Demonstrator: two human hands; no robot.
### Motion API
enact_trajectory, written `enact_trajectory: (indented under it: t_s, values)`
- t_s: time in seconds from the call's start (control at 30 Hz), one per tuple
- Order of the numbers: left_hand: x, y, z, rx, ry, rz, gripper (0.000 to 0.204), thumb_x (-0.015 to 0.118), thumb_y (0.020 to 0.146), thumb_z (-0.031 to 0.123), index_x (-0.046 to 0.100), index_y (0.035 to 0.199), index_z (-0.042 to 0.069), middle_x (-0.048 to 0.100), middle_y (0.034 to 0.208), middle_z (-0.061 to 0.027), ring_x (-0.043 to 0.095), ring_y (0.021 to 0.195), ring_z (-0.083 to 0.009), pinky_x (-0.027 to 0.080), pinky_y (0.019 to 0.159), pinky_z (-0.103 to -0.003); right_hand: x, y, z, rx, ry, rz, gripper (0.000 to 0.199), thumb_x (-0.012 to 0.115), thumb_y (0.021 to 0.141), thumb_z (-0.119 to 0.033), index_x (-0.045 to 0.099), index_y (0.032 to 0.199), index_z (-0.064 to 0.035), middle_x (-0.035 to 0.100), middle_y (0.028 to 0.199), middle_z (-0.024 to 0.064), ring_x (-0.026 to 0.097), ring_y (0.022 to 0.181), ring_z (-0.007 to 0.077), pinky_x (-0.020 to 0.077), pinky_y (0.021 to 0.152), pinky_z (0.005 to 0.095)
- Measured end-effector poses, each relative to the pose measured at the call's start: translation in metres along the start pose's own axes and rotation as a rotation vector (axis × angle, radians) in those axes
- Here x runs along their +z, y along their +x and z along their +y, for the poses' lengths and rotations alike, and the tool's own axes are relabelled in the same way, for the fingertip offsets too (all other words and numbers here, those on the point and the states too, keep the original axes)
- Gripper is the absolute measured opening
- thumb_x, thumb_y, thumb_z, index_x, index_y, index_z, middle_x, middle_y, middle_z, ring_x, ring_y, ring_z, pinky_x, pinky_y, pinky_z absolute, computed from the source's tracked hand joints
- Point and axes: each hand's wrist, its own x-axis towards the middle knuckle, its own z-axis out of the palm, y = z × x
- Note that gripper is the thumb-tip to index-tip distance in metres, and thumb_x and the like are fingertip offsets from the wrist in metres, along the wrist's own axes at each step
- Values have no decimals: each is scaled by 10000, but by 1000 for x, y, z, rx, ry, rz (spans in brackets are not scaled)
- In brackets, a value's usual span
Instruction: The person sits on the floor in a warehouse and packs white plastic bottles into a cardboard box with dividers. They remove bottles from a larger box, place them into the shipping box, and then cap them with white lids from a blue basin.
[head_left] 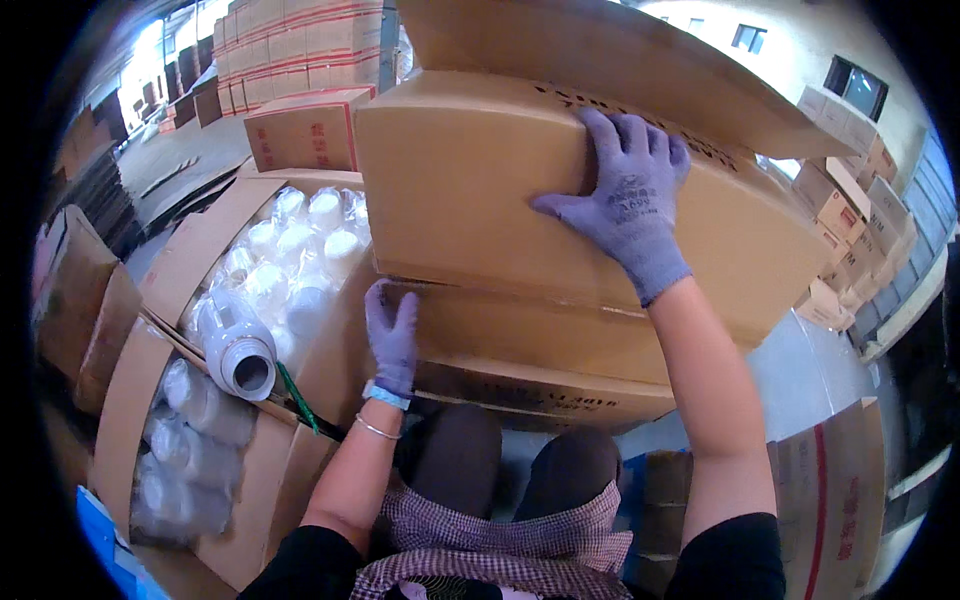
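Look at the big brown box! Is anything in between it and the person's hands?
Nothing visible except the gloves. The right hand lies spread on the cardboard box, and the left hand is at its lower left corner. The raised flap stands beyond the right hand, not between.

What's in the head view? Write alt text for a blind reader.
A gloved right hand spreads over the upper edge of a large brown cardboard box, with the gloved left hand near its lower left corner. To the left, open cartons hold whitish, plastic-wrapped containers, and a pale jug lies near them.
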Motion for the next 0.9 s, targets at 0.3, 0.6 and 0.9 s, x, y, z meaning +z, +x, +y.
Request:
enact_trajectory:
  t_s: [0.3, 0.6, 0.9]
  values:
    - [-100, -22, 35, -448, 233, -1355, 384, 649, 899, 439, 717, 821, 69, 698, 793, -66, 673, 816, -222, 513, 812, -361, 6, -4, 8, 52, -40, 21, 964, 832, 545, -655, 508, 1350, -235, 514, 1242, 87, 463, 1220, 308, 222, 1100, 610]
    - [21, -24, 98, 608, 704, -1123, 739, 767, 742, 477, 551, 1354, 124, 501, 1444, -143, 634, 1029, -326, 533, 825, -458, 7, -108, -16, -265, 339, -7, 646, 755, 753, -356, 543, 1328, -150, 489, 1369, 160, 487, 1240, 386, 356, 1064, 589]
    - [80, -1, 77, 1265, 1185, -1267, 785, 743, 773, 320, 427, 1463, 123, 439, 1478, -111, 617, 879, -264, 515, 719, -383, -6, -273, 105, -211, -51, -709, 422, 604, 833, -93, 615, 1253, -140, 543, 1299, 35, 586, 966, 249, 485, 828, 404]
